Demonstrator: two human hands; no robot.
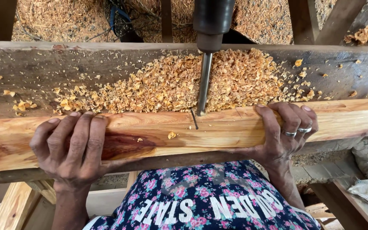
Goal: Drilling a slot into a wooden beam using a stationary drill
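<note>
Head view: left hand [71,147] and right hand [284,132] both clasp the pale, red-streaked plank [218,132].

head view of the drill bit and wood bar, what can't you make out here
- Drill bit tip: buried at the wood bar's far edge, depth unseen.
- Drill body: cut off by the top edge.
- Left hand and right hand: palms hidden against the bar.
- Table surface mid-span: covered by wood shavings.

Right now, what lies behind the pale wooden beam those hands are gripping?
A heap of orange wood chips on a grey weathered plank, with a steel drill bit coming down through it. The plank beneath the chips is covered.
</note>
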